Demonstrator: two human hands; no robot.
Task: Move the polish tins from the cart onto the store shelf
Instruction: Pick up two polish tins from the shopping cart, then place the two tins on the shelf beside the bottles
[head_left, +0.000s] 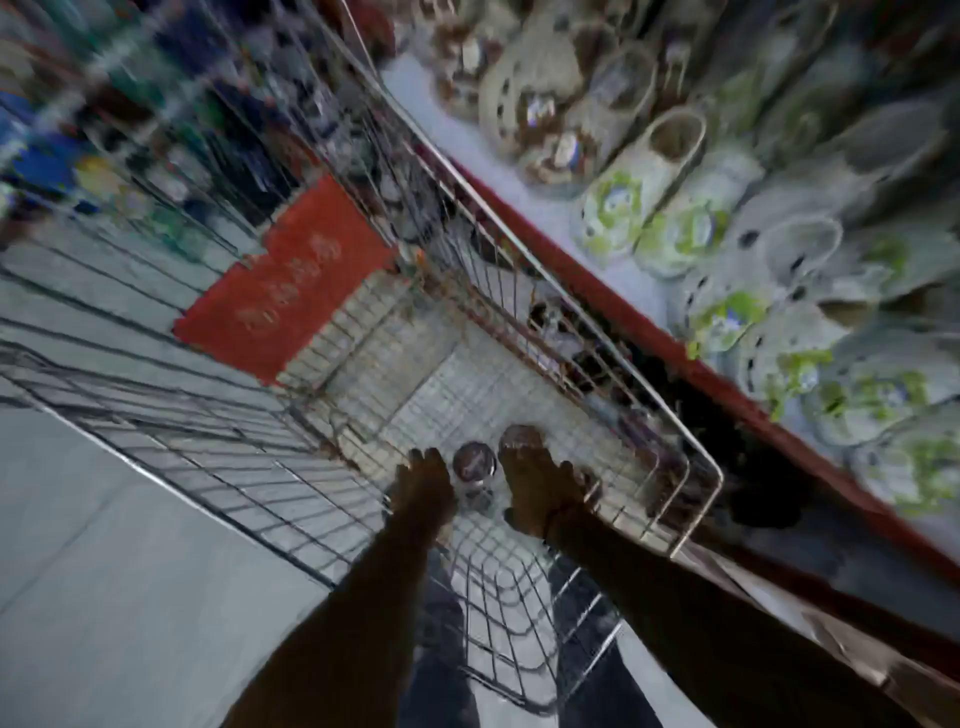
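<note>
The picture is smeared by motion. Both my arms reach down into the wire cart (524, 249). A round dark polish tin (474, 463), perhaps stacked on another, stands on the cart's mesh floor between my hands. My left hand (423, 486) is right beside it on the left, fingers pointing down; whether it grips anything is not clear. My right hand (540, 486) has its fingers closed over a second polish tin (521, 437) near the cart's right wall. The store shelf (628, 306), with a red front edge, runs along the cart's right side.
Pale clog shoes (670, 171), some with green decorations, fill the shelf. A red sign panel (285, 280) sits at the cart's far end. Blurred packaged goods lie beyond the cart at upper left. Grey floor (104, 571) spreads to the left.
</note>
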